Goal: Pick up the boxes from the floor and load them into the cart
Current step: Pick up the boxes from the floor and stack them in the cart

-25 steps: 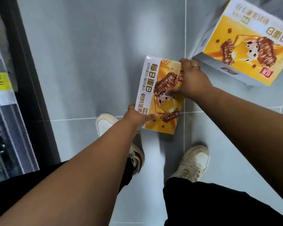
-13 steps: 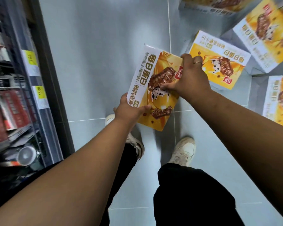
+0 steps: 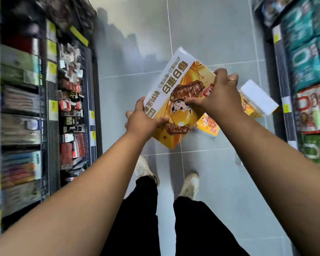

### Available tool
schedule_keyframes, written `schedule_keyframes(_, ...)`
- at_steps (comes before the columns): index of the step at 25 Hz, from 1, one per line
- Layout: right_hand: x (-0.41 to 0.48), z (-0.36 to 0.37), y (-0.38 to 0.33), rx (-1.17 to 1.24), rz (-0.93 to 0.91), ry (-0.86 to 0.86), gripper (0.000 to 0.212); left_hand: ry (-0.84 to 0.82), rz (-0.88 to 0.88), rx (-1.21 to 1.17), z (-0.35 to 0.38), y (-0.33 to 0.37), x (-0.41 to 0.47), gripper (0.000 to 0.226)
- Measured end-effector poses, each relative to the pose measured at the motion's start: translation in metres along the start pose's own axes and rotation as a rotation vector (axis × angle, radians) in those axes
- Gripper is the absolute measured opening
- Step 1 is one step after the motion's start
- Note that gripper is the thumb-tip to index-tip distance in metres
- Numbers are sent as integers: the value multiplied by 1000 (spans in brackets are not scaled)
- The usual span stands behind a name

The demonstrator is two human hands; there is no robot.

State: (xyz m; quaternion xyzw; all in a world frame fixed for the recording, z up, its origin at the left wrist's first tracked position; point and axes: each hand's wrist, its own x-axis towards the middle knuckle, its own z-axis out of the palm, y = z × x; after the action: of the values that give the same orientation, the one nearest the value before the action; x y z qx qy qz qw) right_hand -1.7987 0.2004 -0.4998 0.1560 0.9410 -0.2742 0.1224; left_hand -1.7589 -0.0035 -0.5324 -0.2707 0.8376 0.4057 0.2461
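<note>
Box held tilted, clear of the floor. Left hand curled round its near left corner, thumb on the printed face; right hand clamped over the far right edge. Keep both grips firm, level it, then turn for the cart, not in view. Other boxes on the floor just beyond; shelves close either side, so carry tight to the body.

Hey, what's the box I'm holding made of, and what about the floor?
Box: likely glossy printed cardboard, judging by crisp folded edges and sheen. Floor: seemingly glazed grey tile, with grout lines and reflections.
</note>
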Motion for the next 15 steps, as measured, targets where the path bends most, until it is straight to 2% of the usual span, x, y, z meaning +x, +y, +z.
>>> schedule_keyframes(6, -41, -139, -46, 115, -61, 170, 97, 161, 218, -9, -59, 105, -87, 88)
schedule_keyframes(15, -130, -280, -54, 259, -163, 391, 82, 281, 542, 126, -114, 210, -217, 92)
